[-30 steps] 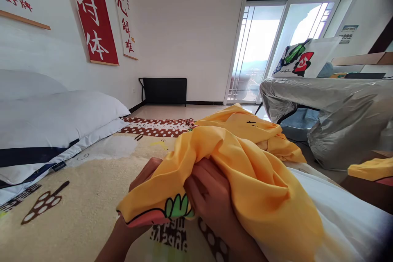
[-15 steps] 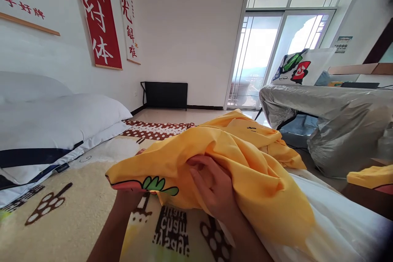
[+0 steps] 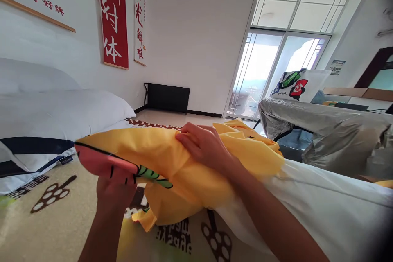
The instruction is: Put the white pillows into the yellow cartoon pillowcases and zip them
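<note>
**Yellow cloth lifted off the bed, a hand at each end**

- Yellow cloth point(image 3: 190, 168): bunched and raised just above the patterned blanket point(image 3: 55, 225) of the bed, stretched roughly level between the two hands. Its far folds trail onto the white sheet point(image 3: 325, 204) on the right.
- Left hand point(image 3: 115, 190): under the near-left corner, fingers closed on the printed edge point(image 3: 104, 164), palm hidden by the fabric.
- Right hand point(image 3: 204, 145): on top of the cloth, fingers stretched out and lying flat along a fold, not clenched. Whether the thumb pinches underneath, I cannot tell.
- Doing this well, as I judge it: hold the left grip firm on the hem so the corner does not slip, and let the right hand slide along the top fold rather than drag it, drawing the slack out sideways. Lifting a little higher would free the drooping tail near the blanket.
- Look of the cloth: thin, soft, bright yellow, much creased. Pink and green cartoon print outlined in black at the left edge. A small black mark shows on the far folds.
- Around: white pillow point(image 3: 61, 110) to the left, silver cover point(image 3: 325, 127) over furniture to the right.
</note>
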A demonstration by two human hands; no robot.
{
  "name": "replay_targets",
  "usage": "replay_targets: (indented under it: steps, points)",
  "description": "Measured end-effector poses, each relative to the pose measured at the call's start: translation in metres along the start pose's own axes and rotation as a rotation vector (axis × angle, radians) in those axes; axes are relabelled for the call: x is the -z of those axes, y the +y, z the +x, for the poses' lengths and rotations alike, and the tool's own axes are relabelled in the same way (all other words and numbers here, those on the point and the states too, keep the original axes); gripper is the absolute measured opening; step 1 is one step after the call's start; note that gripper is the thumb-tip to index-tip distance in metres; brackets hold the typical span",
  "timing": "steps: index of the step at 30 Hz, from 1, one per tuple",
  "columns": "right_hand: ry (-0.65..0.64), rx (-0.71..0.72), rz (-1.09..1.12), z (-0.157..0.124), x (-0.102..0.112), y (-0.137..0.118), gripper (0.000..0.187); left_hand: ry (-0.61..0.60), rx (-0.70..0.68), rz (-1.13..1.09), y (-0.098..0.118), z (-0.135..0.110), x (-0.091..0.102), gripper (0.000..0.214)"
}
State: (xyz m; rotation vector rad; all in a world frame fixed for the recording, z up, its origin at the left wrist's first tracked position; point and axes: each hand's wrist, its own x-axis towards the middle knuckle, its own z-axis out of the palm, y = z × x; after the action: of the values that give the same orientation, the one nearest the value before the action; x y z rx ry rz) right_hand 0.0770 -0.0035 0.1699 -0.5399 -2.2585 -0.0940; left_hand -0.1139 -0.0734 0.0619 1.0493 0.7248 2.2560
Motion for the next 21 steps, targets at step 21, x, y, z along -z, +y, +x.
replay_targets:
  steps: [21]
  points:
    - [-0.374,-0.086,0.218,0.056,-0.004,-0.040,0.046,-0.068,0.147,-0.221,0.005,0.018,-0.007,0.039]
